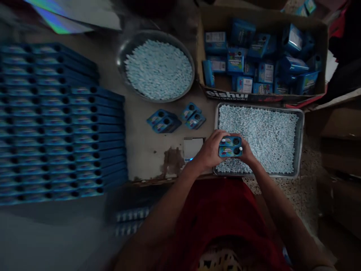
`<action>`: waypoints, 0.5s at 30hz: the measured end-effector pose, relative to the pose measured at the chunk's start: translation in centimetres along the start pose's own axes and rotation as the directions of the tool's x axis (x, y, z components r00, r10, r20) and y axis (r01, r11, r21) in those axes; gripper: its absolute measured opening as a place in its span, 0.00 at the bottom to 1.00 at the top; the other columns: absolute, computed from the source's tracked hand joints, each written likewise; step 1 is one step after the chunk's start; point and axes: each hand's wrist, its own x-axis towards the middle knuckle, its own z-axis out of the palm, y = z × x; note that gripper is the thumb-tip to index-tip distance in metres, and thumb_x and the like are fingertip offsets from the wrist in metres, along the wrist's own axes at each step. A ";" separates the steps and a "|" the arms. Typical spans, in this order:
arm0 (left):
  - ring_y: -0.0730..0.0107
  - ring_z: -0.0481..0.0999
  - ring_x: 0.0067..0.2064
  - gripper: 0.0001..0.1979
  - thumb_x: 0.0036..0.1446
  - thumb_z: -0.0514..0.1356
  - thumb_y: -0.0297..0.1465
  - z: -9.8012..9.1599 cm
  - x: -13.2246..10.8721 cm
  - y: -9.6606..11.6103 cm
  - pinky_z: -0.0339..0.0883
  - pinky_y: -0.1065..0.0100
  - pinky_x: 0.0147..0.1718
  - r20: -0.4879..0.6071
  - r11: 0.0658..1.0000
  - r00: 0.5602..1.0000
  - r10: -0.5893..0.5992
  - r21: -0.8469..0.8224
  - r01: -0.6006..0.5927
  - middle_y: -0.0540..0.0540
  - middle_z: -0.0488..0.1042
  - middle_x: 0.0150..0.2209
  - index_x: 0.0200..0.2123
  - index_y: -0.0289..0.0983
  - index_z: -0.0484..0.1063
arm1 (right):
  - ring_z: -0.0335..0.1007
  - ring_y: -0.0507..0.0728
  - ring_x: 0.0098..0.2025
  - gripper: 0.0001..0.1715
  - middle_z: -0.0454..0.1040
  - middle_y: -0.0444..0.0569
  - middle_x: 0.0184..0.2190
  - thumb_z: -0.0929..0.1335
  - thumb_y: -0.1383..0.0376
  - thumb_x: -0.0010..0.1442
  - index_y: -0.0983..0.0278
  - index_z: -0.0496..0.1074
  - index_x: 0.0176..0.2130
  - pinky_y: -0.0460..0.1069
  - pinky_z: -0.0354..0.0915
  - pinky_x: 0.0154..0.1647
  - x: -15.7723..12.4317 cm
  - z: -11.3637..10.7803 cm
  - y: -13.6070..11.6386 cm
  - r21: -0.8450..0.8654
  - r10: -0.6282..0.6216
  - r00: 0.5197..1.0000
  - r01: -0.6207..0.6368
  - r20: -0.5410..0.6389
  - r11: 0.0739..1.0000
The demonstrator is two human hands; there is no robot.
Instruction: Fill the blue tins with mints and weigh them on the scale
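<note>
Both hands hold a small stack of blue boxes point(230, 146) over the near left corner of a rectangular metal tray point(300, 124) full of pale blue tablets. My left hand point(210, 150) wraps the stack's left end, fingers closed. My right hand point(247, 153) grips its right end, mostly hidden behind the boxes. The boxes show round holes, some with a white tablet in them.
A round metal bowl point(128, 47) of the same tablets sits farther back. A cardboard carton point(321, 30) holds several assembled blue boxes. Rows of flat blue boxes point(56, 124) fill the left. A few loose blue boxes point(175, 118) and a small white device point(192, 147) lie between.
</note>
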 end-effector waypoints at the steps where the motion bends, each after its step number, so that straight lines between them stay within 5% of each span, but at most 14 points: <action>1: 0.46 0.80 0.61 0.39 0.47 0.75 0.24 -0.9 -0.5 0.0 0.76 0.52 0.59 -0.010 0.998 1.000 -0.015 0.053 0.015 0.38 0.76 0.59 0.62 0.43 0.69 | 0.80 0.65 0.53 0.40 0.82 0.53 0.52 0.83 0.49 0.50 0.59 0.75 0.57 0.57 0.74 0.56 0.5 1.2 0.1 -0.014 -0.001 1.000 0.001 0.013 1.000; 5: 0.51 0.82 0.57 0.34 0.47 0.73 0.24 -4.9 -4.4 -1.8 0.78 0.56 0.56 -0.119 0.976 0.980 -0.162 0.127 0.177 0.41 0.79 0.55 0.58 0.43 0.71 | 0.76 0.69 0.65 0.56 0.76 0.60 0.64 0.85 0.55 0.48 0.59 0.67 0.69 0.62 0.72 0.65 2.5 6.6 0.4 -0.097 -0.002 0.988 0.018 0.156 0.995; 8: 0.51 0.82 0.56 0.36 0.46 0.76 0.32 -7.8 -9.4 -3.8 0.78 0.54 0.56 -0.281 0.937 0.905 -0.318 0.052 0.346 0.42 0.79 0.56 0.58 0.42 0.70 | 0.62 0.72 0.77 0.66 0.61 0.63 0.76 0.87 0.62 0.44 0.56 0.64 0.74 0.64 0.67 0.73 3.2 8.6 0.3 -0.230 0.014 0.969 0.044 0.246 0.972; 11: 0.50 0.82 0.52 0.36 0.46 0.77 0.42 -10.2 -14.6 -6.7 0.78 0.49 0.55 -0.467 0.850 0.748 -0.473 -0.019 0.526 0.42 0.79 0.53 0.57 0.42 0.70 | 0.67 0.72 0.74 0.48 0.63 0.62 0.76 0.83 0.63 0.53 0.55 0.72 0.68 0.65 0.71 0.69 3.1 6.8 -0.1 -0.336 0.032 0.992 0.012 0.125 0.942; 13: 0.47 0.81 0.51 0.38 0.43 0.77 0.46 -11.5 -16.9 -9.7 0.78 0.43 0.55 -0.563 0.779 0.623 -0.544 -0.060 0.625 0.43 0.77 0.51 0.55 0.43 0.69 | 0.75 0.69 0.66 0.30 0.73 0.60 0.68 0.79 0.60 0.60 0.55 0.78 0.61 0.64 0.76 0.61 3.0 3.6 -0.7 -0.361 -0.013 0.996 -0.019 -0.087 0.932; 15: 0.44 0.80 0.50 0.41 0.41 0.77 0.50 -12.7 -17.7 -13.4 0.77 0.35 0.55 -0.636 0.720 0.520 -0.570 -0.083 0.689 0.45 0.75 0.49 0.55 0.46 0.66 | 0.80 0.65 0.54 0.17 0.81 0.57 0.56 0.75 0.57 0.65 0.56 0.81 0.53 0.61 0.78 0.51 3.2 -0.6 -2.0 -0.389 -0.100 0.931 -0.048 -0.352 0.920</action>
